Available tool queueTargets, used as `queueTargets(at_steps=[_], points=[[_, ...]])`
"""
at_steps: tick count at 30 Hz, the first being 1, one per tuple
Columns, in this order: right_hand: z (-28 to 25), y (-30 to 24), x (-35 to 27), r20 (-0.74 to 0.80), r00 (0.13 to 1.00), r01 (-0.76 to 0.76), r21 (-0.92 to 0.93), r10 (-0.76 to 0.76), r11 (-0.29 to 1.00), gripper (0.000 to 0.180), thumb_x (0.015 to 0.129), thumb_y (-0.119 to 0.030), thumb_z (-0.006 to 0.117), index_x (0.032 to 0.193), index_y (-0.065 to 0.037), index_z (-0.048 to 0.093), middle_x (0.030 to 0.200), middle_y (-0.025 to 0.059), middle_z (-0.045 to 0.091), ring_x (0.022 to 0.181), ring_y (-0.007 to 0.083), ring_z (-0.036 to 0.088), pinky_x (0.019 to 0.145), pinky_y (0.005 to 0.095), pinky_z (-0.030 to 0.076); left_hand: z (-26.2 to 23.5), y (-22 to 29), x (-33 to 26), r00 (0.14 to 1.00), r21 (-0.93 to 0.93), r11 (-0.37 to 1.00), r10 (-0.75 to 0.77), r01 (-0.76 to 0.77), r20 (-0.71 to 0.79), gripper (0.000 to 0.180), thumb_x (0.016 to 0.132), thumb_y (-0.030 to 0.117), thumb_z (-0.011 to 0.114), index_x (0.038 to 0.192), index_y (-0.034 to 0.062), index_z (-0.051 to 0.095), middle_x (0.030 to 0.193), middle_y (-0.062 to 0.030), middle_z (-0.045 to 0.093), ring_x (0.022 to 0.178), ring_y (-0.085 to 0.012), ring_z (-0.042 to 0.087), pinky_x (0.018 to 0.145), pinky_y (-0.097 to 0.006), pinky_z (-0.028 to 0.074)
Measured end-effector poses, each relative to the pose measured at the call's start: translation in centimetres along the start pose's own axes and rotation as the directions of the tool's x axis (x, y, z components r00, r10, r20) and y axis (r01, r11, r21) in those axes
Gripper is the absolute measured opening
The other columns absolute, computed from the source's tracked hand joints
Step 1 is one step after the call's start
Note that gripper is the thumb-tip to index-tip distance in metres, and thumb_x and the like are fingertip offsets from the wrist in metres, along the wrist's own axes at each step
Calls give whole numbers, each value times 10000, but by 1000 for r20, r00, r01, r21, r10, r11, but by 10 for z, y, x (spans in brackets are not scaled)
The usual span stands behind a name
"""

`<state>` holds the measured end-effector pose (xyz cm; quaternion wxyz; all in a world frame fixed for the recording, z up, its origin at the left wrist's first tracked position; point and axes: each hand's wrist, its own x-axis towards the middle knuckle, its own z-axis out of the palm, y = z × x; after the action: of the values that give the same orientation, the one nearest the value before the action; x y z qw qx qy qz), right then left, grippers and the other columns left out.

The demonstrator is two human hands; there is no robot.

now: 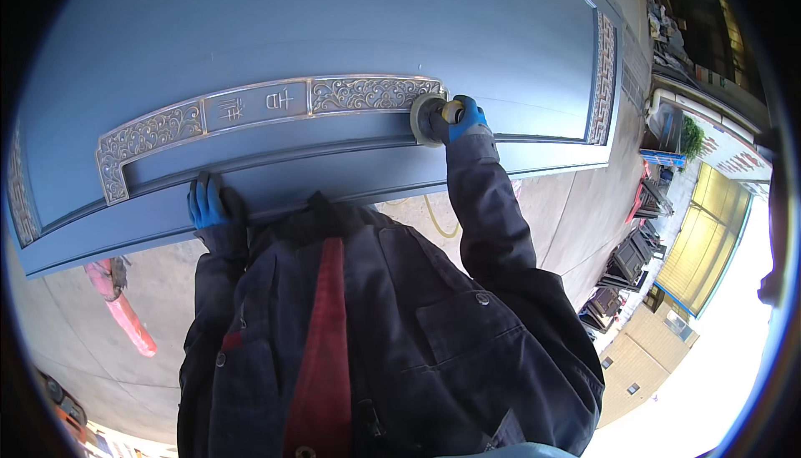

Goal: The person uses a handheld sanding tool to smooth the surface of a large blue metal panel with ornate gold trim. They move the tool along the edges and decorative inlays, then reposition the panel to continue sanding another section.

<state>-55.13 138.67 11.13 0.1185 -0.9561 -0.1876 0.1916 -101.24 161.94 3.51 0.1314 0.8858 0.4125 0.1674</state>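
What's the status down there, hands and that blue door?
Right hand grip shut on round sander, pressed to blue door panel beside silver ornamental trim. Left hand flat on door's near edge. Nothing in the way.

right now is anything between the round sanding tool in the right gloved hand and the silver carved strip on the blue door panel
Nothing visible: the round sanding tool in the right blue-gloved hand already sits against the end of the silver carved strip.
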Motion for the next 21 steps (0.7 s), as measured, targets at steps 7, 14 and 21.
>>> queueTargets(at_steps=[7, 14, 21], points=[[11, 13, -2, -112, 994, 16, 10, -15, 1000, 784, 755, -469, 912, 1339, -10, 661, 1186, 258, 754, 1108, 405, 752, 983, 467, 602, -1, 1, 0, 1000, -21, 1000, 14, -14, 5, 371, 1005, 157, 652, 1338, -6, 641, 1487, -202, 617, 1367, -473, 547, 1141, -583, 446], [10, 9, -17, -139, 990, 50, 86, -38, 995, 775, 759, -468, 921, 1331, -13, 662, 1200, 274, 740, 1117, 424, 744, 963, 479, 606, 4, -3, -4, 1000, -19, 1000, 10, -11, -17, 374, 1005, 155, 654, 1347, 7, 636, 1495, -203, 615, 1373, -472, 546, 1142, -588, 444], [-8, 2, -38, 125, 991, -66, 67, 57, 996, 787, 768, -469, 918, 1364, -29, 652, 1214, 247, 750, 1118, 368, 754, 991, 431, 592, 7, -6, -5, 999, 10, 1000, 18, -17, -33, 364, 998, 152, 653, 1334, 13, 639, 1489, -202, 617, 1366, -478, 548, 1131, -593, 450]])
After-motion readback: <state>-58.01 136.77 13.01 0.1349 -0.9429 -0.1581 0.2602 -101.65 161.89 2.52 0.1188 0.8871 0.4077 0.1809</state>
